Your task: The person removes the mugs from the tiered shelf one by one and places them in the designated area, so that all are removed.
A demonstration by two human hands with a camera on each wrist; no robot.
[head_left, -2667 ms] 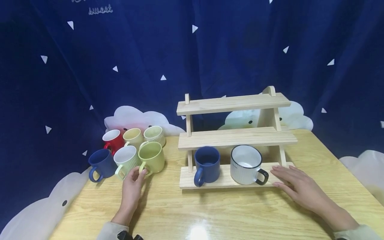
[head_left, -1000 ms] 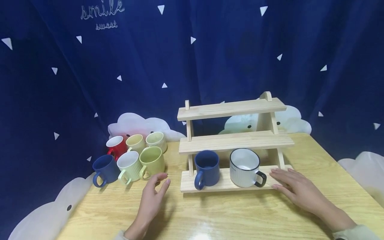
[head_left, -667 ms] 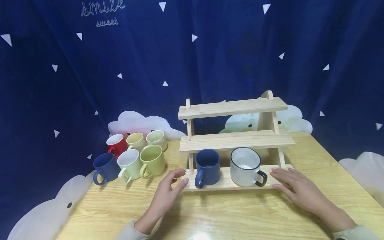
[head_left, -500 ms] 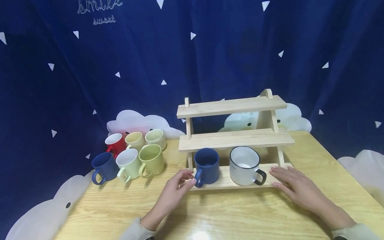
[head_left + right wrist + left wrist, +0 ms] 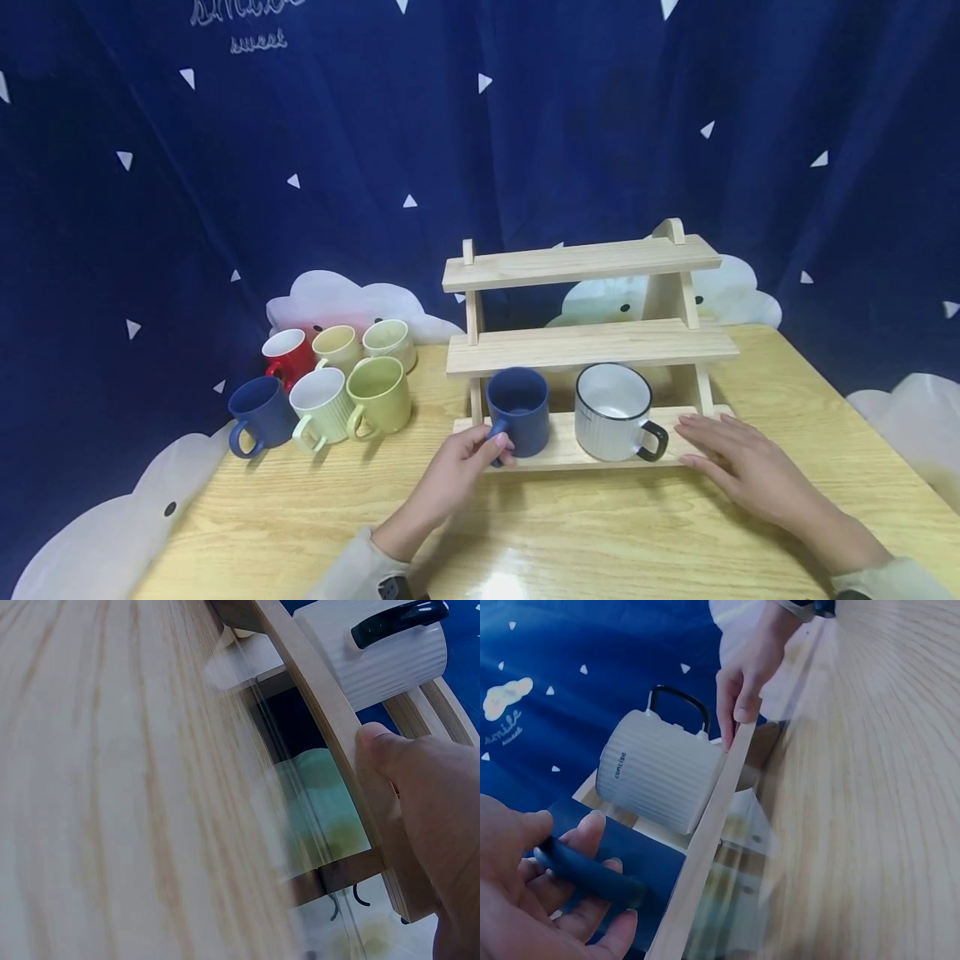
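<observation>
On the left part of the bottom shelf of a wooden three-tier rack [image 5: 592,342] stands a blue mug [image 5: 519,412]. My left hand [image 5: 457,467] has its thumb and fingers about that mug's handle [image 5: 585,871], as the left wrist view shows. Right of it, on the same board, sits a white ribbed mug [image 5: 613,412] with a black rim and black handle. My right hand [image 5: 750,467] rests on the right end of the bottom board, fingers fairly straight on top. In the right wrist view its thumb [image 5: 379,742] touches the board's front edge.
Several mugs are grouped on the wooden table [image 5: 300,517] at left: red [image 5: 291,358], pale yellow [image 5: 337,350], cream [image 5: 390,346], blue [image 5: 262,412], pale green [image 5: 322,408] and yellow-green [image 5: 380,396]. A dark blue curtain [image 5: 360,125] hangs behind.
My left hand has let go of the yellow-green mug's handle, moved right, and taken hold of the blue mug's handle on the rack. My right hand has stayed on the board.
</observation>
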